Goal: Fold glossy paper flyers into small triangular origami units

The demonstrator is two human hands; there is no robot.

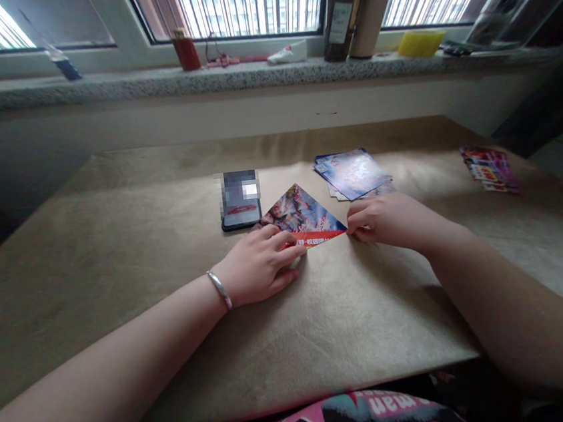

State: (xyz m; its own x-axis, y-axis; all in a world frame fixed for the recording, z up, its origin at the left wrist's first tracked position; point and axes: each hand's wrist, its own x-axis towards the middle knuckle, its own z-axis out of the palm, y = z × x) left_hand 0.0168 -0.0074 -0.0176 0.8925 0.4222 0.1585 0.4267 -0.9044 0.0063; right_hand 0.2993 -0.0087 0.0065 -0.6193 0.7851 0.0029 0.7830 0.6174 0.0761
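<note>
A folded triangle of printed paper (302, 212), colourful with a red band along its lower edge, lies on the table in front of me. My left hand (267, 263), with a silver bangle at the wrist, rests flat over its left corner, fingers stretched out. At the right corner, my right hand (376, 221) pinches the paper's tip between thumb and fingers. Just left of the triangle's top lies a phone (240, 202), its screen partly blurred out. Behind my right hand is a stack of square printed sheets (353, 173), mostly blue and white.
Several pink and red printed pieces (491, 169) lie at the table's right side. The brown table (158, 184) meets a wall below a granite sill (122, 87). On that sill stand a red container (186, 52), a dark lidded jar (342, 20) and a yellow block (419, 43).
</note>
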